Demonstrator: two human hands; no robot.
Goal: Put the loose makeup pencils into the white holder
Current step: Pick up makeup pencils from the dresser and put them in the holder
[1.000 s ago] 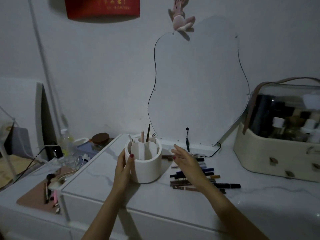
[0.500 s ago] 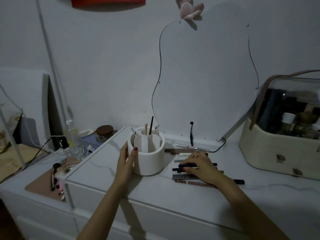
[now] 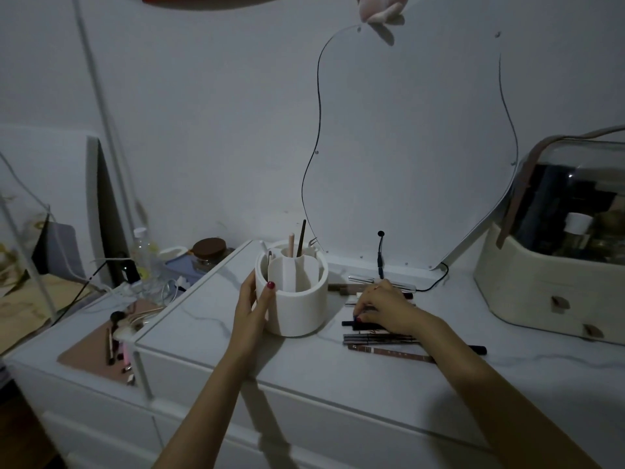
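Note:
The round white holder with inner dividers stands on the white dresser top. Two thin sticks rise from its back compartment. My left hand wraps the holder's left side, thumb on the rim. Several loose makeup pencils lie side by side to the right of the holder. My right hand rests on that row, fingers curled down onto a dark pencil; whether it is lifted off the surface I cannot tell.
A wavy-edged mirror leans against the wall behind, its cable hanging in front. A cream cosmetic case with clear lid stands at right. A lower shelf at left holds a pink mat, brushes, a bottle and a jar.
My right hand dropped from hovering above the pencils onto the row and curled its fingers on a dark pencil. My left hand stayed on the holder. The camera tilted down.

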